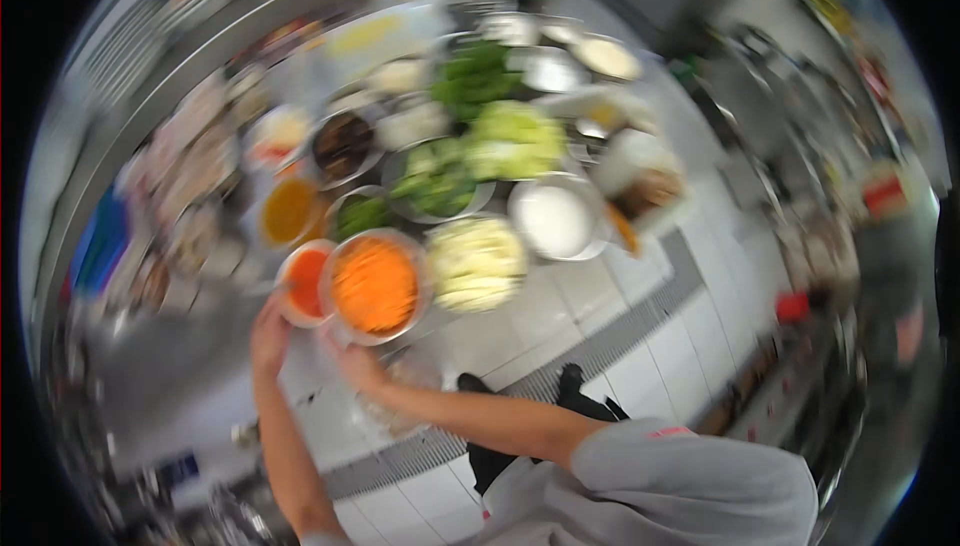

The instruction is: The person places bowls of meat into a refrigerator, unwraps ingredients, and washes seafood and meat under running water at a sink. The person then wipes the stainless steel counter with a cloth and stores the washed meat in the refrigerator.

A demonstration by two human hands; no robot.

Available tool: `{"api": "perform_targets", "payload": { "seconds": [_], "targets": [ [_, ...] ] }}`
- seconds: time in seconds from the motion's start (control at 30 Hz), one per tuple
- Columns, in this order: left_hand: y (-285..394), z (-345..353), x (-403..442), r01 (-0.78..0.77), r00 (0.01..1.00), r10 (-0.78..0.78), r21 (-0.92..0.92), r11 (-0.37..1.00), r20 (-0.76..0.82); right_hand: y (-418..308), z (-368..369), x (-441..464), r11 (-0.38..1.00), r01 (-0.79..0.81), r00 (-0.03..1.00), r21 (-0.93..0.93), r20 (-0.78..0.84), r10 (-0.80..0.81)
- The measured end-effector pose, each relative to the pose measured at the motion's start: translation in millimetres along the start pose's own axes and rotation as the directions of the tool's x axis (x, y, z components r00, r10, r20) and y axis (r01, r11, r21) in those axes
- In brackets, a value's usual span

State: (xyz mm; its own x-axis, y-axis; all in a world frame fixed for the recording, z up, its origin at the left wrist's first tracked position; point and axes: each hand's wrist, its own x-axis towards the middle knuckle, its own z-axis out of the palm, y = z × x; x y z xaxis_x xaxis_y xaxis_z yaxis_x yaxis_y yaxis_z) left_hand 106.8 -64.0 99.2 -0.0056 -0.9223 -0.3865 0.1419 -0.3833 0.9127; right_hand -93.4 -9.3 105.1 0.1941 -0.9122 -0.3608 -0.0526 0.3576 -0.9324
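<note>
Motion blur smears the whole head view. My left hand [267, 338] is closed against the near left side of a pale round tub [286, 296] holding something bright orange-red. My right hand [358, 366] reaches to the near edge between this tub and a metal bowl [422, 296] of shredded carrot [374, 284]. Its fingertips are smeared and partly hidden, so its grip is unclear. Touching or nearly touching the carrot bowl on its right is a bowl of pale yellow cut pieces [475, 263]. A container of yellow-orange liquid [288, 212] stands behind the tub.
Bowls of green vegetables [433, 178], pale green leaves [515, 141], dark pieces [344, 146] and white contents [556, 222] crowd the metal counter [160, 366]. Several packages [200, 146] lie at the left. Below the counter, a drain grate [600, 331] crosses the tiled floor.
</note>
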Motion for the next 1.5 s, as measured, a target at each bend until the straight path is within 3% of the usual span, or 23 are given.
{"api": "perform_targets", "payload": {
  "seconds": [0.07, 0.1, 0.17, 0.2, 0.27, 0.33, 0.4, 0.47, 0.5, 0.57, 0.63, 0.7, 0.77, 0.83, 0.97, 1.0, 1.07, 1.1, 1.17, 1.23, 1.3, 1.37, 1.5],
  "targets": [
    [13, 20, 4, -0.066, 0.997, 0.065, -0.022, 0.998, -0.044, 22, -3, -6, 0.966, 0.122, 0.979, 0.228, 0.133, -0.155],
    [14, 13, -12, -0.051, 0.972, 0.073, 0.101, 0.994, -0.225, 27, -17, -18, 0.964, 0.101, 0.965, 0.246, 0.212, -0.155],
    [18, 9, -47, -0.029, 0.858, 0.179, 0.301, 0.953, -0.482, 15, -78, -58, 0.992, -0.018, 0.893, -0.123, 0.444, 0.071],
    [15, -3, -56, -0.055, 0.794, 0.259, 0.359, 0.932, -0.55, 25, -107, -71, 0.995, 0.03, 0.864, -0.091, 0.503, 0.02],
    [28, 18, -90, -0.304, 0.696, 0.382, 0.233, 0.924, -0.607, 43, -173, -97, 1.0, 0.021, 0.831, -0.013, 0.556, -0.01],
    [68, 116, -141, -0.364, 0.692, 0.383, 0.162, 0.917, -0.612, 49, -251, -126, 0.996, -0.088, 0.873, 0.015, 0.484, 0.07],
    [94, 220, -187, -0.396, 0.851, 0.401, 0.087, 0.914, -0.337, 60, -326, -150, 0.984, -0.175, 0.931, 0.018, 0.328, 0.159],
    [102, 329, -204, -0.336, 0.941, 0.336, -0.244, 0.91, -0.044, 85, -397, -164, 0.984, -0.145, 0.985, 0.1, 0.108, 0.134],
    [106, 392, -206, -0.202, 0.929, 0.325, -0.492, 0.847, 0.177, 94, -431, -172, 0.984, -0.077, 0.996, 0.162, -0.024, 0.082],
    [111, 516, -212, 0.205, 0.812, 0.298, -0.722, 0.661, 0.502, 105, -499, -188, 0.98, -0.054, 0.963, 0.19, -0.25, 0.102],
    [118, 609, -214, 0.55, 0.549, 0.134, -0.478, 0.685, 0.825, 77, -558, -217, 0.978, -0.082, 0.897, 0.194, -0.413, 0.157],
    [131, 693, -225, 0.629, 0.153, 0.053, -0.139, 0.765, 0.987, 78, -607, -244, 0.983, 0.028, 0.821, 0.181, -0.566, 0.081],
    [149, 766, -235, 0.528, -0.273, 0.032, 0.122, 0.841, 0.961, 80, -651, -275, 0.984, 0.049, 0.749, 0.171, -0.658, 0.077],
    [140, 820, -248, 0.562, -0.526, 0.136, 0.223, 0.797, 0.84, 92, -691, -304, 0.985, 0.075, 0.679, 0.157, -0.732, 0.065],
    [142, 916, -259, 0.603, -0.599, 0.293, 0.179, 0.778, 0.745, 129, -769, -356, 0.959, 0.144, 0.507, 0.245, -0.851, 0.141],
    [148, 940, -254, 0.596, -0.619, 0.303, 0.183, 0.781, 0.725, 139, -782, -369, 0.962, 0.071, 0.417, 0.263, -0.884, 0.211],
    [148, 978, -231, 0.611, -0.646, 0.102, 0.433, 0.662, 0.756, 157, -809, -388, 0.955, -0.004, 0.297, 0.297, -0.911, 0.285],
    [145, 996, -218, 0.612, -0.659, 0.033, 0.511, 0.603, 0.751, 165, -823, -392, 0.943, -0.048, 0.241, 0.33, -0.912, 0.331],
    [114, 1026, -172, 0.62, -0.588, 0.12, 0.351, 0.701, 0.8, 179, -850, -396, 0.927, -0.156, 0.143, 0.34, -0.921, 0.362],
    [105, 1051, -123, 0.47, -0.358, 0.068, 0.116, 0.875, 0.931, 186, -877, -400, 0.92, -0.229, 0.075, 0.317, -0.937, 0.342],
    [89, 1078, -80, 0.36, -0.1, 0.054, -0.015, 0.933, 0.994, 175, -913, -406, 0.902, -0.31, 0.01, 0.3, -0.948, 0.319],
    [71, 1097, -26, 0.274, 0.085, -0.039, 0.014, 0.962, 0.996, 162, -940, -404, 0.855, -0.384, -0.078, 0.348, -0.935, 0.345],
    [52, 1147, 50, 0.152, 0.399, -0.236, 0.19, 0.97, 0.886, 150, -1029, -393, 0.872, -0.399, -0.08, 0.282, -0.959, 0.273]
  ]
}}
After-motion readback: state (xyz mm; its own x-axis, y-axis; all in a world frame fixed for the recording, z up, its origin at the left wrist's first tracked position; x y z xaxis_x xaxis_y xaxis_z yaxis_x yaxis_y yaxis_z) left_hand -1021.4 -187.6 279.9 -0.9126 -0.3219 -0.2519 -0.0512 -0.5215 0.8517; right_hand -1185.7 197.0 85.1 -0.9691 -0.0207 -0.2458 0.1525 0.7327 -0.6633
